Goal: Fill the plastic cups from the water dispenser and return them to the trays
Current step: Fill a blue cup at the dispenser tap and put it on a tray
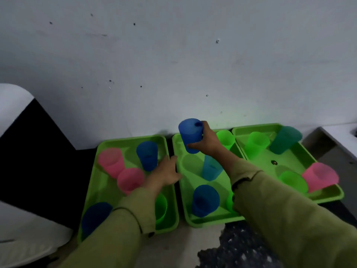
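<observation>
Head view: three green trays lie side by side against the wall.

Right hand [207,141]: holds a blue cup [190,135] in the air above the far-left corner of the middle tray [209,223]. Its fingers are curled round the cup wall, and one fingertip seems hooked over the rim. The cup's long axis is near upright, mouth up, with the top leaning slightly left. Water inside: cannot tell, since the wall is opaque and the frame is soft.

Left hand [166,171]: holds nothing. Its fingers are straight and loosely spread over the adjoining rims of the left tray [133,139] and the middle tray, about midway along them.

The tray floor below the held cup is bare. A teal cup [211,169] stands nearer the tray's centre, partly behind the right wrist. The right tray [289,157] carries more cups, well apart from both hands.

A white-and-black appliance [29,229] fills the left edge of the view, beyond the left tray. It is probably the water dispenser, though no spout is visible.

Key relation: the cup is in the right hand, but the appliance lies to the left, past the left hand and the left tray. The left hand is the nearer one.

Judgement: whether this is pick-up or return cannot be settled.
- If the cup is empty, the carry goes leftward over the two pink cups [111,161] and needs height to clear them.
- If it is full, a straight descent onto the bare far-left corner suits, keeping the axis upright and clear of the teal cup.
</observation>
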A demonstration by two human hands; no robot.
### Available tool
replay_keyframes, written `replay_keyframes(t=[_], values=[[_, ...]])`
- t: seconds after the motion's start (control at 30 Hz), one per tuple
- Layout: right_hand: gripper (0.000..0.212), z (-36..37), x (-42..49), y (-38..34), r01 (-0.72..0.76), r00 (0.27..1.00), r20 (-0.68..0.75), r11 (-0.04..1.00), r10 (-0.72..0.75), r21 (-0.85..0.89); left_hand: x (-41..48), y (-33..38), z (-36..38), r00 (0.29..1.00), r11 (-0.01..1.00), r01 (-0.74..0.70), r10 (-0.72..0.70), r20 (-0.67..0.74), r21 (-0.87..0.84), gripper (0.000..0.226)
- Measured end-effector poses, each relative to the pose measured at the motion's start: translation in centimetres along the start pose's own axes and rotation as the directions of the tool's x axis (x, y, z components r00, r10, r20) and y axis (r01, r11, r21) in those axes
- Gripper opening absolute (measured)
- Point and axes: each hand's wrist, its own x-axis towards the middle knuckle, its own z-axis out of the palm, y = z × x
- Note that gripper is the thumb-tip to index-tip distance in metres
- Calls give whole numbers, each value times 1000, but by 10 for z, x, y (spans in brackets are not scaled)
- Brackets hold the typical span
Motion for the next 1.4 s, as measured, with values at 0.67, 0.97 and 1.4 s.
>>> replay_keyframes(t=[0.67, 0.97, 1.4], values=[[77, 33, 59, 48, -60, 951, 281, 969, 129, -241, 12, 1, 27, 989, 989, 141, -142, 32, 35, 83], [75, 23, 55, 50, -91, 962, 226, 958, 155, -271, 10, 3, 25, 987, 984, 144, -150, 54, 103, 78], [61, -37, 2, 32, -60, 995, 68, 980, 74, -188, 1, 27, 8, 995, 957, 96, -85, -50, 275, 47]])
